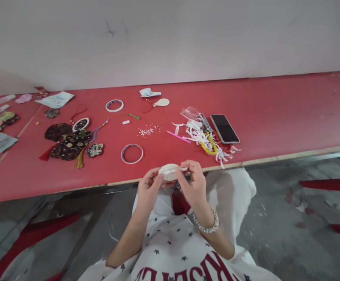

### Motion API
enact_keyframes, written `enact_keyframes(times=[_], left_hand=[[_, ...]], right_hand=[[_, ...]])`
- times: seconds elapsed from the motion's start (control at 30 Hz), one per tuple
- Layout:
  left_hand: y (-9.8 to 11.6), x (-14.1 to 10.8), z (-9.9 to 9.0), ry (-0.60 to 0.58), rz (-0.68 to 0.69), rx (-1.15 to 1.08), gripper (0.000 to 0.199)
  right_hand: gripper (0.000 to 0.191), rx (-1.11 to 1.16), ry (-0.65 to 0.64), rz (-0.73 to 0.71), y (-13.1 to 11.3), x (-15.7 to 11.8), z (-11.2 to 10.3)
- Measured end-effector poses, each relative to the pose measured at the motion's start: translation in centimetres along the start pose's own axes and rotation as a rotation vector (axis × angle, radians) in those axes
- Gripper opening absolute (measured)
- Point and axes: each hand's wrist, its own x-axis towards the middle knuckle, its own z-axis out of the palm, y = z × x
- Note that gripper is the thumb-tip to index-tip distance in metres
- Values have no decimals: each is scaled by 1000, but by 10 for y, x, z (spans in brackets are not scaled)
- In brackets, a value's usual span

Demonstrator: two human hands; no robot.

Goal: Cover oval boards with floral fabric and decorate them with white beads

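Just over the table's front edge, an oval cream-coloured flat piece (167, 177) is held between both hands. My left hand (150, 187) grips its left end, thumb on top and fingers beneath. A narrow white strip (183, 169), which looks like tape, lies across the piece and sticks out to the right. My right hand (192, 182) pinches the strip near its right end, with the thumb pressed by the piece. A roll of white tape (132, 162) lies on the table beyond my left hand.
On the red table (275, 113) lie another tape roll (114, 111), small white beads (149, 130), a pink pen-like stick (178, 136), a heap of white strips (195, 131) with yellow-handled scissors (209, 147), and a phone (225, 128). Dark patterned tasselled ornaments (64, 151) lie left.
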Motion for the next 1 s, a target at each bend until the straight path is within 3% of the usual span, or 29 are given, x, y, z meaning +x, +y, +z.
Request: enact_keyframes(times=[0.23,0.47,0.53,0.6,0.63,0.77,0.9,1.0], left_hand=[[-2,4,-3,44,41,7,34],[0,15,-15,111,97,19,33],[1,17,-17,110,96,23,34],[2,17,-19,100,88,28,35],[3,16,-19,93,83,32,35],[6,13,-18,66,70,43,35],[9,10,-14,64,61,49,37],[11,8,-10,60,56,57,36]], right_hand=[[16,-82,-12,-95,-8,1,-4],[15,-50,39,-11,10,12,-17],[19,-88,82,38,24,32,-29],[25,-305,202,101,40,62,-48],[29,-468,252,176,49,81,-61],[33,-661,374,348,81,153,-116],[32,-741,331,537,107,194,-150],[30,-773,268,556,119,205,-158]])
